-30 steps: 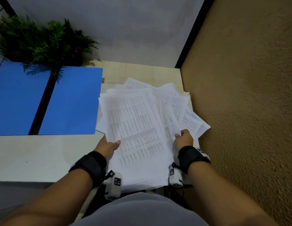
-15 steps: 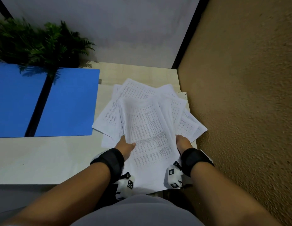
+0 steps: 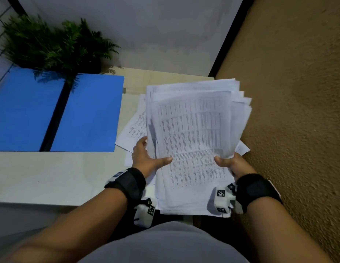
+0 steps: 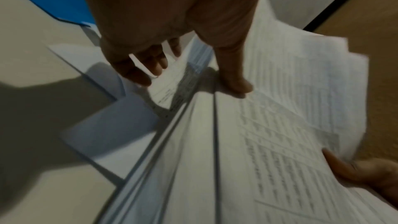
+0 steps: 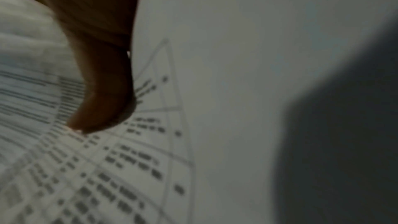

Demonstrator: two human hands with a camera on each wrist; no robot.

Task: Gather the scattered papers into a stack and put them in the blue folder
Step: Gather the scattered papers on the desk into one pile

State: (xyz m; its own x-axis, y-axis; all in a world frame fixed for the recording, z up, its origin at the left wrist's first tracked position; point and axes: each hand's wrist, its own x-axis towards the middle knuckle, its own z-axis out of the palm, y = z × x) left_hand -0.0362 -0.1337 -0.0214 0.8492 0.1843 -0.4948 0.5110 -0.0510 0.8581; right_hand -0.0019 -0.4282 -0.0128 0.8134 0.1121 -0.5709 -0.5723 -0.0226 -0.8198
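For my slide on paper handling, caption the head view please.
Both hands, left hand and right hand, lift a loose stack of papers beside the open blue folder.

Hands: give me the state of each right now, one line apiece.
Left hand: holds the left edge of the paper stack, thumb on top.
Right hand: grips the stack's right edge, thumb on top.

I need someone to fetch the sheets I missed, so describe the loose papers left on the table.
Start at the open blue folder lying on the table. Just beyond its right edge lie the loose papers, flat on the tabletop. Unlike the lifted stack held in both hands, they sit lower and unheld.
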